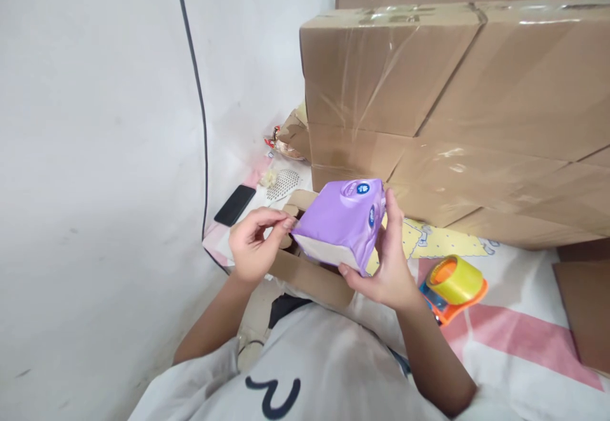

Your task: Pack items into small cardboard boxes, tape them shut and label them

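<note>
A: Why the two-handed hold?

B: The right hand [388,262] clamps the soft purple plastic-wrapped tissue pack [340,224] at mid-frame, thumb on top, fingers beneath. The left hand [252,243], fingers curled, pinches its left end, probably to steady it over the small open brown cardboard box [309,275].

A: What's hidden?

B: The box's inside. At lower right, the yellow tape roll in its orange dispenser [452,284] sits partly behind the wrist.
</note>
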`<act>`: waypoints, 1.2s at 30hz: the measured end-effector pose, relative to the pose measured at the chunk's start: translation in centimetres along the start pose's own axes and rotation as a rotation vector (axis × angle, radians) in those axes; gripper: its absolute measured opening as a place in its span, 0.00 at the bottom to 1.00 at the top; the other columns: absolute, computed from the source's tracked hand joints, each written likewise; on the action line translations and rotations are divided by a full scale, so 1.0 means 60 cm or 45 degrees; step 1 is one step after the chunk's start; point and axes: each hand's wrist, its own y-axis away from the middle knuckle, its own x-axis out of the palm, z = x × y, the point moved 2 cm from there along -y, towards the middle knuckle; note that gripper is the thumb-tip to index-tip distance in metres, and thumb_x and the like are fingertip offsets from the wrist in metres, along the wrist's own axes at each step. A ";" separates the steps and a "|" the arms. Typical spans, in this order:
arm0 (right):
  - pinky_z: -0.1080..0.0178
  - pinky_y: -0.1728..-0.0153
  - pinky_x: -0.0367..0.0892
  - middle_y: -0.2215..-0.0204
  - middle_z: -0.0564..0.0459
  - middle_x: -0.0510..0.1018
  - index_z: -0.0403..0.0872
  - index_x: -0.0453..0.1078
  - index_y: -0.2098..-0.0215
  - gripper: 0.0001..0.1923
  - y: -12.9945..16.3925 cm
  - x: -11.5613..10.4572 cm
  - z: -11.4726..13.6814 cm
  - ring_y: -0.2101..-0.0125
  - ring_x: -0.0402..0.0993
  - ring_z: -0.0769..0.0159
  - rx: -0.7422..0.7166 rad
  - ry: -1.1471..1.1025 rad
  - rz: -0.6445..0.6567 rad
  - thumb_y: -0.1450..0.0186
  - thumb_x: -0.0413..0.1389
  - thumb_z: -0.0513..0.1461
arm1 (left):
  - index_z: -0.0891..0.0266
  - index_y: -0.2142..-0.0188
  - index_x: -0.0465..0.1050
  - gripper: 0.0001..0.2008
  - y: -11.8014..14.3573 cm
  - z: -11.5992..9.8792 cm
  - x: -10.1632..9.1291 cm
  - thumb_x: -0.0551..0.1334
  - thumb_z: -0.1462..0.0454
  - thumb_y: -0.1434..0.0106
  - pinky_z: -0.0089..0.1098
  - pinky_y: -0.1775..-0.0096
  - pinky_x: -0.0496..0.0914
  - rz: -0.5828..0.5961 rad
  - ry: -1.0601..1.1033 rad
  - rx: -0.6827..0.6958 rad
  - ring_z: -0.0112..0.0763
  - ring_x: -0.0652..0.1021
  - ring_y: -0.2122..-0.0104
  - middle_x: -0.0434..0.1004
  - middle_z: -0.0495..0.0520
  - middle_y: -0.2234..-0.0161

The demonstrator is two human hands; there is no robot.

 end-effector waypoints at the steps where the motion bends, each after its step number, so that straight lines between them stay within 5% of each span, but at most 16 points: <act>1: 0.34 0.30 0.51 0.26 0.42 0.35 0.55 0.23 0.23 0.69 0.001 0.001 -0.001 0.26 0.40 0.39 -0.002 0.016 -0.005 0.45 0.68 0.44 | 0.60 0.61 0.77 0.04 -0.001 0.002 0.001 0.69 0.67 0.36 0.27 0.70 0.77 -0.013 0.012 -0.046 0.27 0.82 0.72 0.82 0.49 0.69; 8: 0.34 0.31 0.53 0.26 0.40 0.36 0.53 0.23 0.23 0.68 0.005 0.005 -0.006 0.26 0.41 0.39 0.024 0.073 -0.001 0.46 0.67 0.44 | 0.61 0.62 0.72 0.10 -0.029 0.040 -0.006 0.70 0.59 0.36 0.24 0.76 0.72 -0.260 0.091 -0.302 0.25 0.79 0.75 0.79 0.48 0.71; 13: 0.35 0.33 0.57 0.26 0.40 0.36 0.53 0.23 0.24 0.67 0.008 0.005 -0.008 0.26 0.43 0.38 0.043 0.145 0.013 0.45 0.66 0.45 | 0.59 0.59 0.70 0.10 -0.100 0.170 -0.049 0.65 0.57 0.34 0.29 0.69 0.76 -0.366 -0.210 -0.374 0.30 0.82 0.66 0.77 0.53 0.63; 16: 0.36 0.33 0.58 0.27 0.39 0.37 0.52 0.22 0.24 0.69 0.007 0.008 -0.007 0.26 0.41 0.39 0.043 0.180 0.042 0.45 0.67 0.45 | 0.60 0.59 0.73 0.08 -0.153 0.259 -0.073 0.64 0.60 0.36 0.37 0.56 0.78 -0.234 -0.557 -0.514 0.39 0.79 0.51 0.72 0.62 0.46; 20: 0.38 0.32 0.58 0.28 0.39 0.36 0.53 0.22 0.24 0.68 0.006 0.010 -0.008 0.25 0.38 0.41 0.025 0.135 0.069 0.46 0.66 0.42 | 0.65 0.57 0.74 0.19 -0.195 0.317 -0.086 0.72 0.67 0.50 0.50 0.41 0.70 -0.131 -0.672 -0.689 0.53 0.75 0.44 0.71 0.69 0.45; 23: 0.38 0.31 0.54 0.28 0.40 0.35 0.54 0.23 0.24 0.69 0.004 0.005 -0.015 0.25 0.33 0.41 -0.027 0.112 0.140 0.48 0.66 0.39 | 0.67 0.51 0.72 0.25 -0.192 0.302 -0.079 0.71 0.63 0.48 0.54 0.39 0.67 -0.069 -0.670 -0.744 0.59 0.72 0.40 0.72 0.71 0.44; 26: 0.38 0.32 0.56 0.27 0.42 0.35 0.57 0.24 0.24 0.71 -0.004 -0.006 -0.021 0.25 0.30 0.38 -0.089 0.081 0.320 0.51 0.67 0.38 | 0.64 0.45 0.71 0.26 -0.159 0.246 -0.057 0.63 0.50 0.37 0.50 0.46 0.74 0.082 -0.529 -0.737 0.52 0.79 0.46 0.75 0.67 0.44; 29: 0.39 0.32 0.55 0.27 0.44 0.35 0.59 0.29 0.23 0.71 -0.023 -0.016 -0.016 0.25 0.33 0.38 -0.172 0.037 0.530 0.53 0.67 0.37 | 0.58 0.39 0.71 0.38 -0.111 0.171 -0.022 0.55 0.36 0.36 0.47 0.50 0.77 0.560 0.016 -0.733 0.51 0.80 0.47 0.76 0.65 0.42; 31: 0.38 0.31 0.53 0.27 0.45 0.36 0.59 0.32 0.23 0.69 -0.038 -0.020 -0.005 0.25 0.35 0.38 -0.260 -0.032 0.643 0.53 0.67 0.37 | 0.55 0.36 0.70 0.44 -0.081 0.122 -0.004 0.61 0.32 0.43 0.47 0.47 0.76 0.944 0.387 -0.745 0.56 0.77 0.42 0.75 0.65 0.40; 33: 0.38 0.31 0.52 0.26 0.45 0.38 0.59 0.34 0.23 0.68 -0.051 -0.022 0.006 0.26 0.37 0.38 -0.328 -0.096 0.732 0.53 0.66 0.38 | 0.55 0.37 0.71 0.46 -0.058 0.089 0.004 0.72 0.37 0.50 0.46 0.47 0.76 1.161 0.519 -0.828 0.58 0.76 0.41 0.76 0.63 0.41; 36: 0.39 0.30 0.51 0.25 0.48 0.39 0.60 0.38 0.23 0.60 -0.061 -0.030 0.009 0.25 0.38 0.42 -0.282 -0.096 0.743 0.47 0.62 0.35 | 0.58 0.37 0.71 0.44 -0.037 0.065 0.004 0.77 0.46 0.51 0.42 0.53 0.79 1.043 0.481 -1.063 0.57 0.79 0.45 0.80 0.63 0.45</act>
